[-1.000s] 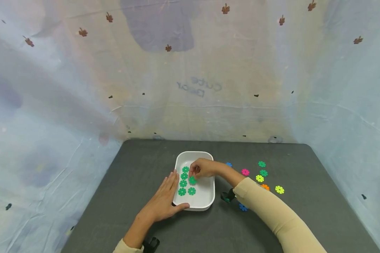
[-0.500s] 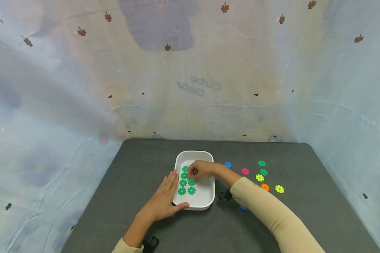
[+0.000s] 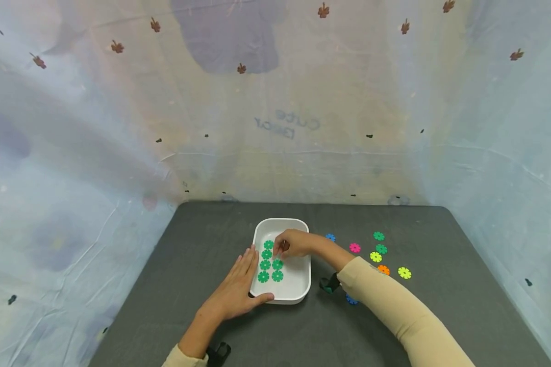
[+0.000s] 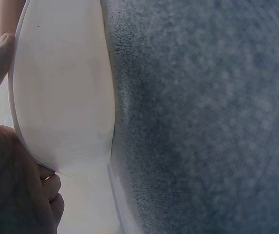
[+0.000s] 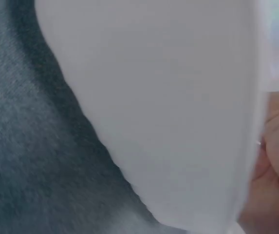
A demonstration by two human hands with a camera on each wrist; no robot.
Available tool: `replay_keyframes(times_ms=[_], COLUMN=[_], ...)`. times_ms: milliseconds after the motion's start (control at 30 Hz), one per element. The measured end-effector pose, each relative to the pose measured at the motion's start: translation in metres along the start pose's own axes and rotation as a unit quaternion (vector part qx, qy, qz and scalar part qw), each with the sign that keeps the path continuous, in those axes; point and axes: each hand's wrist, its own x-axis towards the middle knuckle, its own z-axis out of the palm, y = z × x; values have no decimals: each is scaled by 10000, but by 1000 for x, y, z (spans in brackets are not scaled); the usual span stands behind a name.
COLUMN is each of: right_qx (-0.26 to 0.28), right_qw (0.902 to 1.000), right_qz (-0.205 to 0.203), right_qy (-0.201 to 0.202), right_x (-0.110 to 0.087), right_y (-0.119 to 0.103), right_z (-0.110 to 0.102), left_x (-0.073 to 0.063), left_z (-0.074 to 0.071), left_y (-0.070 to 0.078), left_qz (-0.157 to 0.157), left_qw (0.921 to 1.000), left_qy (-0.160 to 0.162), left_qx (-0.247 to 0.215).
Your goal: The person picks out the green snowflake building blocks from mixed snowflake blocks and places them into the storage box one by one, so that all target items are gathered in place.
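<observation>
The tray (image 3: pixel 295 286) stands on the table (image 3: pixel 202 255) with 6 discs (image 3: pixel 265 265) visible inside, 4 left and 2 right. The left hand (image 3: pixel 236 290) lies at its left rim, the right hand (image 3: pixel 294 243) over its interior. Right of the tray, 8 loose discs (image 3: pixel 404 272) lie: 7 behind the right arm (image 3: pixel 390 300), 1 before it.

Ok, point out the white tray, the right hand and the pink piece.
White tray (image 3: pixel 297 283), head view, its bare floor.
Right hand (image 3: pixel 295 242), head view, its back.
Pink piece (image 3: pixel 355 247), head view, its middle.

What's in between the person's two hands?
Between the left hand and the right hand lie some green flower-shaped discs, inside the white tray; the head view shows it.
</observation>
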Motion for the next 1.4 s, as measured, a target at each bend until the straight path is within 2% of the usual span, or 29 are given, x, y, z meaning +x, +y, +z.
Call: replay_keyframes(times_ms=[167,300,467,600,867,1167,1400], right_qx=[95,197,594,780,992,555,309], right_qw=[9993,9980,9944,9909,9849,9773,9732], right_qz=[-187,-274,-292,-167,327,877,1179], right_qy=[318,544,820,1084,1379,1848,1949], right_x=[-19,-42,-72,-98,-145,-185,-209], right_y=[2,6,20,35,66,96,117], right_z=[-14,-29,-43,-48,-53,-57,-57], left_x=[1,1,1,0,0,0,0], left_z=[0,0,1,2,1,1,2], left_y=[0,0,0,-1,0,0,-1], left_qz=[-77,-105,-104,-39,-196,-211,-156], left_qw=[9999,9999,9999,10000,9997,9997,9998], left_qy=[-67,-55,-39,11,-148,-133,-93], left_qx=[-20,-5,7,-33,-32,-28,-16])
